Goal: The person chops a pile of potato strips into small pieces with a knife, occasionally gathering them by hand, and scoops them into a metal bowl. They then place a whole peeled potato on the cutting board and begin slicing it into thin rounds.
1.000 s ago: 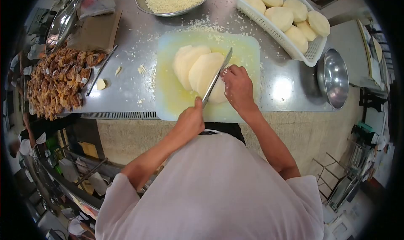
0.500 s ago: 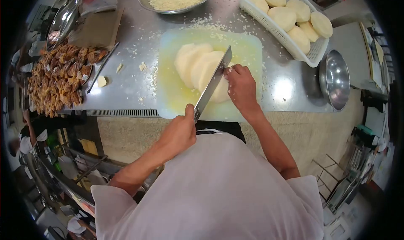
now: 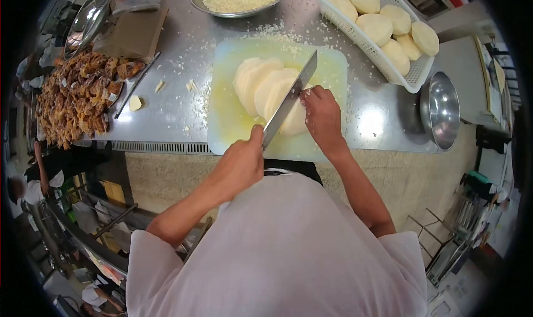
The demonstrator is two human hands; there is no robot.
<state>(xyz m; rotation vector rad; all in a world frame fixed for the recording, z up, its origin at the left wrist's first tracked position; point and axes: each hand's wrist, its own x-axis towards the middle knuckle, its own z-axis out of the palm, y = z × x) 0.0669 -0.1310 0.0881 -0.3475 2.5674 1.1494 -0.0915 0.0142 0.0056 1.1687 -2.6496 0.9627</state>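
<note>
My left hand (image 3: 240, 160) is wrapped round the handle end of a large knife (image 3: 290, 101), whose blade slants up and to the right over the cutting board (image 3: 225, 136). Pale, round sliced pieces (image 3: 258, 81) lie overlapping on the board, partly behind the blade. My right hand (image 3: 323, 114) has its fingers bent together at the right side of the blade, against the pale vegetable; the fingertips are partly hidden.
A bowl of white shreds (image 3: 239, 11) stands at the back. A white basket (image 3: 413, 81) holds several peeled rounds. Further right is a metal bowl (image 3: 444, 109). Brown pieces (image 3: 78, 100) are heaped at left, beside a thin rod (image 3: 136, 86). Another person (image 3: 39, 186) appears at far left.
The knife and my left hand have moved slightly up and to the right. My right hand stays beside the blade. The whole view has shifted a little.
</note>
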